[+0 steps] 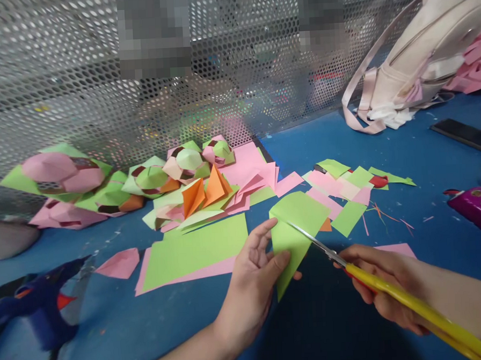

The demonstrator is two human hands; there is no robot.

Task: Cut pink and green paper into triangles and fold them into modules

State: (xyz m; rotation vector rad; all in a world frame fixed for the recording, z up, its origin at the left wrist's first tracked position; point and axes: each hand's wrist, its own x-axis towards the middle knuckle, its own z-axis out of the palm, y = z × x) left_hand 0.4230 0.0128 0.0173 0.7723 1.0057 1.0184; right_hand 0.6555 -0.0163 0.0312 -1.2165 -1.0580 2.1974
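Left hand (253,262): pinching light-green paper sheet (300,208), centre
Right hand (394,266): gripping yellow-handled metal scissors (391,288)
Handling: probably light, crease-prone; pinch edges

Pale bag (423,57), perforated metal panel (234,67)

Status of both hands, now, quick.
Left hand: closed, holding a folded-looking piece of green paper.
Right hand: closed, holding yellow-handled scissors, blades at the paper.

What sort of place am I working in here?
Likely a papercraft workspace: folded paper shapes line a perforated metal screen, loose paper pieces lie on the blue tabletop, and your right hand holds yellow-handled scissors.
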